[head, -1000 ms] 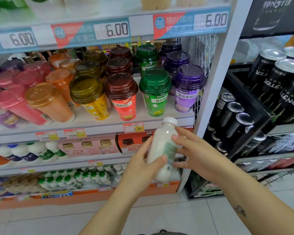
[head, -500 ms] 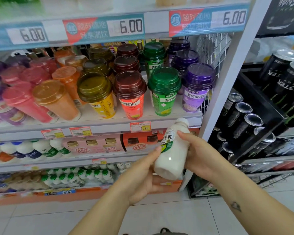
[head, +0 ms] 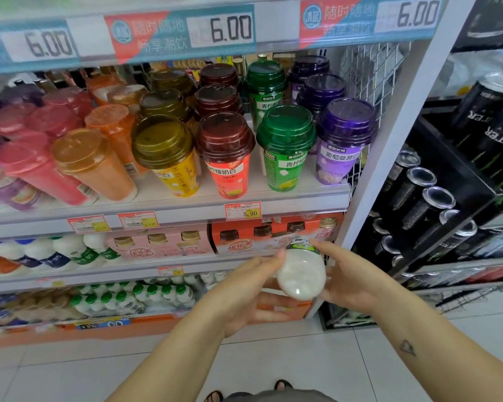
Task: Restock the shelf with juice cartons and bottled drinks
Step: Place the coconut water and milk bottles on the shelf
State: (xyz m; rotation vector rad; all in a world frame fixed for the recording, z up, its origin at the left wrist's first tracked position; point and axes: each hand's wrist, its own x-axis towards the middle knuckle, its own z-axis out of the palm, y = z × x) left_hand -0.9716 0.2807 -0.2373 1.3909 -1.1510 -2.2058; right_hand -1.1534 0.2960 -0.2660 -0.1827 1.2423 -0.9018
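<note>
We saw both hands closed on one white bottle [head: 301,271] with a green label; the left hand [head: 244,294] cradled it from the left, thumb on its upper side and fingers curled beneath, while the right hand [head: 355,280] cupped its right side, thumb up near the neck. The bottle lay tilted in the air between them, its rounded base toward us and its neck toward the shelving. It hung below the 5.90 price tag [head: 243,211] and in front of an orange multipack [head: 273,230], near the white upright post [head: 389,158].

Above the tag, the shelf [head: 302,198] carried rows of lidded cups; the front ones ran from a purple cup [head: 343,140] at the right through a green cup [head: 285,146], a red cup [head: 225,152] and a yellow cup [head: 166,152], with orange and pink ones leaning further left. Blue-and-red strips reading 6.00 [head: 230,27] ran along the edge overhead.

On the level beneath stood a pink multipack [head: 160,245] beside the orange one, and white bottles with blue and green labels [head: 79,250] to its left; lower down sat small green-capped bottles [head: 134,297]. To the right of the post a dark rack held black cans [head: 424,195] lying on their sides. A small triangular mark [head: 407,346] showed on the right forearm, and sandalled toes [head: 282,384] on the pale tiled floor [head: 273,358].
</note>
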